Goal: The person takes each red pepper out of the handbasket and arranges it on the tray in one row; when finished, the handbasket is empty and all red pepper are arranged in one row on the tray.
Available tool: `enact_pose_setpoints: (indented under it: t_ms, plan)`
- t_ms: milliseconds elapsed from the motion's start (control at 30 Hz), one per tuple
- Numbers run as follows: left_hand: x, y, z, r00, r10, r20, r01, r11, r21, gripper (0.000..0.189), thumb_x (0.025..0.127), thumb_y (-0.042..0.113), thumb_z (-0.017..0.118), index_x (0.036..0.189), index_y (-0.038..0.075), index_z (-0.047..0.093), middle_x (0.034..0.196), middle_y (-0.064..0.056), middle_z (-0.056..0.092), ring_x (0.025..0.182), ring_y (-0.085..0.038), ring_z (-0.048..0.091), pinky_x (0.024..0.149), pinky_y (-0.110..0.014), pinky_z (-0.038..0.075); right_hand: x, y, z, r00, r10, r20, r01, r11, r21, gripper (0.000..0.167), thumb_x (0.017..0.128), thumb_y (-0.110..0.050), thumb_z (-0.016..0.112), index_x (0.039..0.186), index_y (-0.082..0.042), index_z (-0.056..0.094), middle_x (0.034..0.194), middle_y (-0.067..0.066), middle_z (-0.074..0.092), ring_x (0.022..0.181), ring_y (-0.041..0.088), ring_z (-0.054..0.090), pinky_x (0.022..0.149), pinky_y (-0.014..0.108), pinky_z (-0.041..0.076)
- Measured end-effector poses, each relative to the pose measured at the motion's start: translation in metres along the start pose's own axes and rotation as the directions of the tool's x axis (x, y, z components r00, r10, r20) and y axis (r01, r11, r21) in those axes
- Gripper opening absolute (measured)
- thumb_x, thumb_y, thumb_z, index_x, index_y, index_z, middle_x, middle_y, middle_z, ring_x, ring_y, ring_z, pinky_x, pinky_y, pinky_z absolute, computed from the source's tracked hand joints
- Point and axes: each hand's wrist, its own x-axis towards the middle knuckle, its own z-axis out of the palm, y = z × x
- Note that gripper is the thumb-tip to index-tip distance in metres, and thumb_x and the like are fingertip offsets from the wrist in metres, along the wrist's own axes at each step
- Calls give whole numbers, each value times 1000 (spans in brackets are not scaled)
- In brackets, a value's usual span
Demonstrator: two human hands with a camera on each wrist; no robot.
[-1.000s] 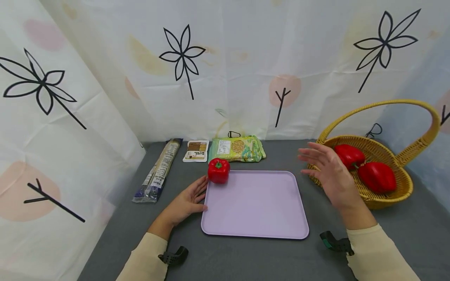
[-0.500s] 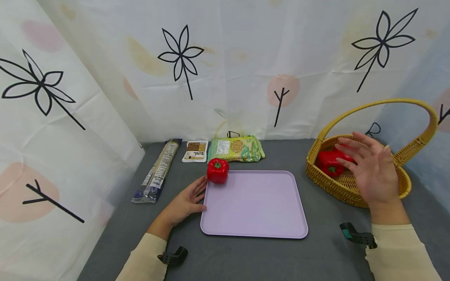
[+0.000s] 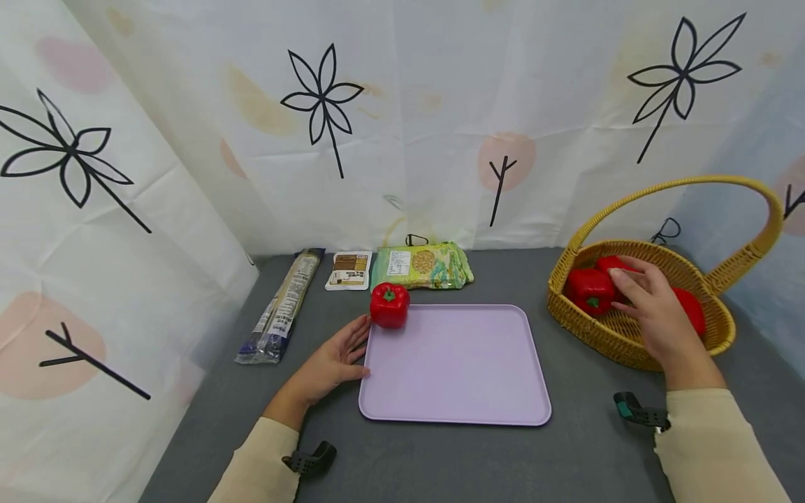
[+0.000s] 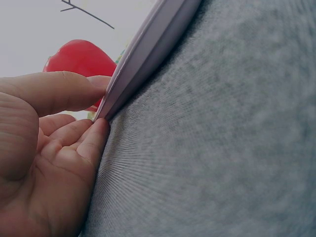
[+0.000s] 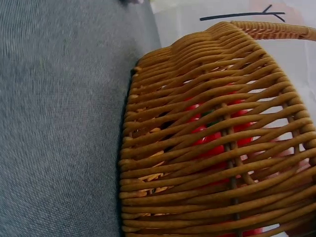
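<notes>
My left hand (image 3: 330, 363) rests at the left edge of a lilac tray (image 3: 465, 370). In the left wrist view, the thumb (image 4: 64, 91) and fingertips touch the tray's rim (image 4: 128, 69). One red bell pepper (image 3: 389, 305) sits upright on the tray's back-left corner. At the right, my right hand (image 3: 657, 318) reaches into a yellow wicker basket (image 3: 604, 344). Its fingers lie among several red bell peppers (image 3: 589, 291), close to one at the back. Whether they grip it is hidden. In the right wrist view, the basket's woven wall (image 5: 212, 148) covers the hand.
Behind the tray lie a green snack packet (image 3: 434, 265), a small brown-and-white pouch (image 3: 349, 270) and a long clear-wrapped package (image 3: 283, 307) on the grey tabletop (image 3: 453, 461). The basket's tall handle (image 3: 679, 183) arches over its opening. A patterned curtain (image 3: 409, 140) hangs behind.
My right hand has moved right from beside the basket to above it, then down among the peppers, with its fingers bending. The left hand, tray and pepper on it stay put.
</notes>
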Motion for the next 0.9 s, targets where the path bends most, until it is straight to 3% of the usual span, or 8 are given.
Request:
enact_pose_setpoints:
  t_ms: [133,200,333,500,567,633,767,900]
  plan:
    - [1,1,0,1000,5,4,-5,1000,-5,105,91,-19,73,173,0,9,180,-14,12,164,-33,15,122,-37,35,6,-5,3,992,112,51,-96,965,-244,73,117,-35,49,172,-1,15,163,24,29,128,20,43,86,19,48]
    - [1,0,-1,1000,13,10,-12,1000,-8,104,91,-18,72,173,-2,9,180,-16,11,164,-34,13,122,-38,34,8,-6,5,986,149,73,-123,952,-279,75,117,-37,50,171,0,14,168,33,20,133,31,40,86,20,49]
    - [-1,0,0,1000,12,7,-12,1000,-13,105,91,-19,72,173,-1,9,180,-15,11,164,-34,13,122,-38,34,11,-8,6,968,215,132,-163,932,-325,80,115,-39,55,173,-2,14,172,35,11,143,51,30,89,24,51]
    - [-1,1,0,1000,-2,-7,2,1000,-12,106,90,-20,72,173,1,10,180,-12,13,164,-31,16,121,-36,35,15,-7,6,954,238,184,-154,911,-384,81,114,-36,58,171,3,18,170,37,15,144,56,29,86,22,54]
    - [-1,0,0,1000,-6,-10,6,1000,-10,106,90,-20,72,173,1,10,180,-12,13,164,-31,16,121,-35,35,16,-6,7,951,240,194,-143,900,-412,80,113,-35,60,170,5,20,170,38,14,145,57,27,92,31,57]
    - [-1,0,0,1000,-7,-11,7,1000,-11,106,90,-21,72,173,1,10,180,-12,13,164,-31,16,121,-35,36,16,-5,7,947,249,202,-139,886,-442,80,112,-34,62,170,5,22,170,39,10,148,60,22,102,50,56]
    - [-1,0,0,1000,-3,-7,3,1000,-18,106,90,-21,72,173,1,10,180,-12,13,164,-31,16,121,-35,36,16,-6,6,933,277,230,-147,876,-459,83,111,-33,64,171,3,19,171,40,4,150,65,10,110,80,38]
    - [-1,1,1,1000,-3,-7,3,1000,-17,106,90,-20,72,173,1,10,180,-12,13,164,-31,16,120,-34,37,15,-8,6,925,293,242,-166,884,-437,76,112,-23,58,171,3,17,170,41,7,146,62,17,107,71,44]
